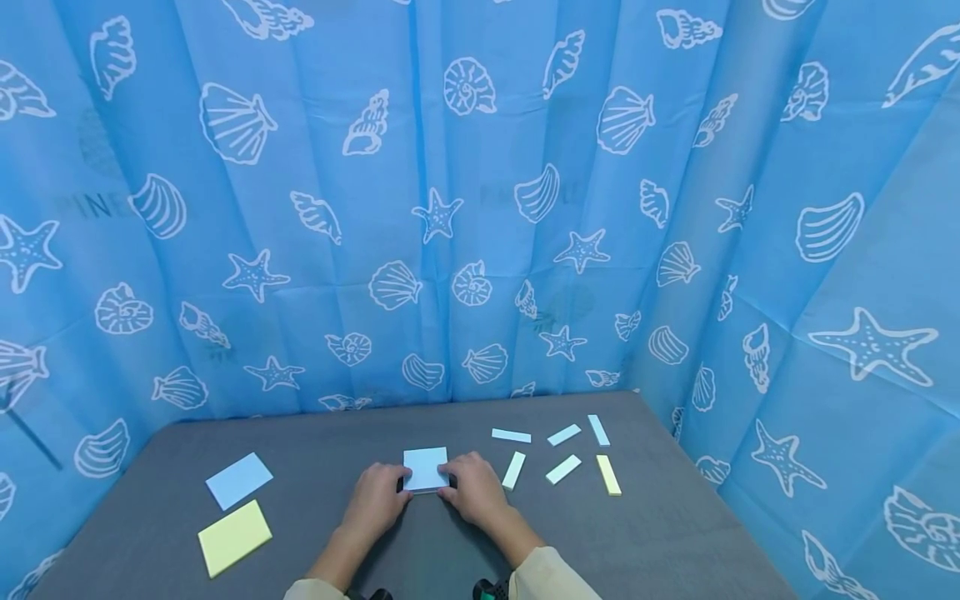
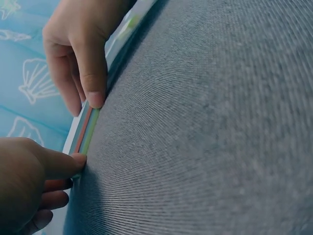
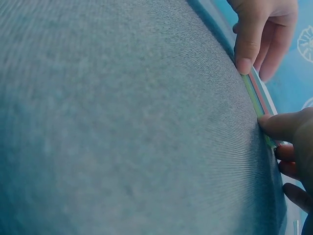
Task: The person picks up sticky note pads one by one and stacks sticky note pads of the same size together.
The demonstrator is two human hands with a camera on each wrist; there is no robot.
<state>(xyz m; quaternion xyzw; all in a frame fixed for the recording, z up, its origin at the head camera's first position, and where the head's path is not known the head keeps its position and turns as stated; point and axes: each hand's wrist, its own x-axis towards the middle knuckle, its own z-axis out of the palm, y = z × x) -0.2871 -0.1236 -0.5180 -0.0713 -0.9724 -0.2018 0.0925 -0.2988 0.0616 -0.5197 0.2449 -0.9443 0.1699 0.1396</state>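
On the grey surface (image 1: pixel 420 562), a flat rectangular stack (image 1: pixel 425 469) lies around the middle from side to side, closer to the far edge than the two sleeves are. The left hand (image 1: pixel 377 498) pinches its left end and the right hand (image 1: pixel 476 490) its right end, the fingers of each clamped on it with the thumb at the near side. The stack's top is pale blue; the wrist views show a red layer (image 2: pixel 83 131) and a green layer (image 2: pixel 91 131) beneath. Toward the surface's left edge lie a pale blue panel (image 1: pixel 239 481) and, just nearer, a yellow panel (image 1: pixel 235 538). Six narrow strips, five pale and one yellow strip (image 1: pixel 608 475), lie apart from one another toward the far right corner. A blue shell-patterned curtain (image 1: pixel 315 125) hangs beyond the far edge.
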